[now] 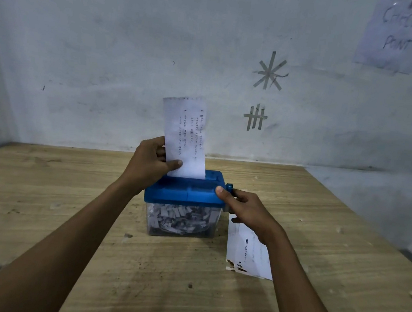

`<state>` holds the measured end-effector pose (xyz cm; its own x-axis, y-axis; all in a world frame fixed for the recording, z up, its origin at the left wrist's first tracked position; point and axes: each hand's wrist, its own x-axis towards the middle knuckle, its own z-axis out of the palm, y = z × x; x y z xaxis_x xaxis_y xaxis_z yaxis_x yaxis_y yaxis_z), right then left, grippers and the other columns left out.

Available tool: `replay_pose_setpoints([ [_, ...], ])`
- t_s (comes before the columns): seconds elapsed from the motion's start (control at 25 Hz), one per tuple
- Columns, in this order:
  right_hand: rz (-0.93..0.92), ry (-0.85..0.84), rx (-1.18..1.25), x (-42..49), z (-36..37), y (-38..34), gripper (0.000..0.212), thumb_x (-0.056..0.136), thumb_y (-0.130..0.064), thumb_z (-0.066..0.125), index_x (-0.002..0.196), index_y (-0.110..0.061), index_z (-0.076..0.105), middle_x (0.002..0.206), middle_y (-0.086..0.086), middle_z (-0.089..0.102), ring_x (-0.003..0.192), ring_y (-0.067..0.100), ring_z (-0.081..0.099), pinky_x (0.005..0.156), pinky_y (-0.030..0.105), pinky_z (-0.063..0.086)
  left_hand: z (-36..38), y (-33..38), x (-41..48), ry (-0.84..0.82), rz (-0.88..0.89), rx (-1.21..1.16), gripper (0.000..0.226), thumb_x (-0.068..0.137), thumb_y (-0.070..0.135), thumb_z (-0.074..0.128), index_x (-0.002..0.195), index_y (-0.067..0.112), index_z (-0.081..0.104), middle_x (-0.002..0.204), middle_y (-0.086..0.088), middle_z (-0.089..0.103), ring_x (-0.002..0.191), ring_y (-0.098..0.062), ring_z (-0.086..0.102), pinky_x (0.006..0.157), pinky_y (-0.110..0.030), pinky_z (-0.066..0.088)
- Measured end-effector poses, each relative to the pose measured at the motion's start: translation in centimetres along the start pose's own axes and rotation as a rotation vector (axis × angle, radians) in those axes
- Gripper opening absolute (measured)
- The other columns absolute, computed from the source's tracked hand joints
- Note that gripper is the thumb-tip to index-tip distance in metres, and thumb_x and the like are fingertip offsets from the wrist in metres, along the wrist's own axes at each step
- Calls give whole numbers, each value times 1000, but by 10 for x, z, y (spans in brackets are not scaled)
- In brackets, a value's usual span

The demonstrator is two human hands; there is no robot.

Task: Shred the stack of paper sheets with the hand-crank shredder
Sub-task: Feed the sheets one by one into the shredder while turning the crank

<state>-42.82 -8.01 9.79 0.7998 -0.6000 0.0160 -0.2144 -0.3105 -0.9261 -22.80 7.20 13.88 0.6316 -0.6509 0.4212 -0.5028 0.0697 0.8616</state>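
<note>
A left hand (pixel 151 161) pinches a paper strip (pixel 185 138) upright in the shredder (pixel 185 194); the right hand (pixel 243 211) grips its crank (pixel 229 188), more sheets (pixel 248 250) beneath.

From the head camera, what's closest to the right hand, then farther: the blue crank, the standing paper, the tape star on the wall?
From the right hand:
1. Blue crank, at its fingers.
2. Standing paper, left, in the shredder slot.
3. Tape star, up on the wall.

Bare workroom, maybe a test station.
I see a scuffed plywood surface (pixel 67 191), stained wall (pixel 110 42) with tape marks (pixel 271 72), and a handwritten "Check Point" notice (pixel 398 34).
</note>
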Motion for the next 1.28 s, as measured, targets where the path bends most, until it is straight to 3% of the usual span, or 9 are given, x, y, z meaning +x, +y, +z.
replay_pose_setpoints([
  [0.12, 5, 14, -5, 0, -2, 1, 46, 77, -71, 64, 108, -37, 70, 102, -6, 72, 97, 12, 67, 93, 39, 56, 2, 0, -2, -15, 7, 18, 54, 85, 1, 76, 136, 8, 58, 125, 0, 66, 96, -6, 66, 75, -13, 57],
  [0.36, 92, -24, -108, -1, -13, -13, 60, 73, -73, 70, 90, -15, 76, 66, 2, 65, 63, 15, 57, 60, 30, 42, 7, -4, -8, 5, -20, -23, 54, 87, 2, 75, 137, 11, 56, 129, 2, 65, 103, -12, 67, 77, -19, 59],
  [0.52, 78, 39, -252, 0, -12, -21, 58, 80, -68, 68, 114, -26, 46, 81, 3, 65, 61, 12, 55, 51, 21, 40, 10, -8, -9, 25, -15, -3, 54, 87, 3, 75, 137, 11, 55, 128, 3, 63, 96, -3, 64, 73, -14, 57],
  [0.72, -106, 73, -536, 4, -10, -24, 46, 90, -63, 58, 113, -24, 49, 111, -2, 58, 94, 14, 57, 64, 25, 40, 13, -15, -11, 62, 10, 29, 52, 86, 9, 79, 134, 12, 58, 129, 2, 65, 108, -14, 66, 83, -22, 58],
  [0.84, -75, 3, -614, 11, -20, -37, 49, 87, -64, 62, 107, -21, 56, 116, -2, 58, 98, 16, 57, 69, 30, 43, 14, -17, -12, 88, -15, -36, 41, 93, 14, 72, 133, 12, 61, 123, 1, 69, 101, -12, 69, 75, -20, 59],
  [1.0, 38, -87, -700, 28, -32, -67, 56, 89, -68, 56, 97, -13, 66, 71, -2, 57, 52, 9, 45, 48, 21, 34, 13, -16, -11, 98, -47, -79, 36, 98, 21, 65, 133, 14, 62, 124, 2, 69, 101, -11, 70, 77, -23, 60],
  [1.08, 41, -100, -679, 35, -36, -69, 64, 87, -75, 52, 98, -14, 69, 61, 1, 54, 44, 11, 37, 42, 20, 32, 14, -16, -12, 90, -61, -72, 36, 100, 25, 61, 134, 14, 62, 126, 3, 68, 106, -15, 69, 82, -25, 59],
  [1.16, -10, -143, -643, 30, -41, -57, 59, 81, -73, 61, 104, -19, 68, 72, 1, 62, 54, 12, 49, 45, 24, 41, 14, -18, -15, 59, -55, -34, 38, 100, 27, 62, 136, 16, 60, 125, 7, 67, 109, -15, 68, 82, -22, 58],
  [1.28, -256, -88, -557, 15, -50, -21, 50, 78, -52, 79, 119, -26, 67, 105, -9, 67, 89, 7, 64, 71, 21, 54, 15, -24, -15, -2, -23, 63, 61, 85, 40, 79, 138, 24, 54, 127, 13, 63, 109, -8, 64, 83, -22, 57],
])
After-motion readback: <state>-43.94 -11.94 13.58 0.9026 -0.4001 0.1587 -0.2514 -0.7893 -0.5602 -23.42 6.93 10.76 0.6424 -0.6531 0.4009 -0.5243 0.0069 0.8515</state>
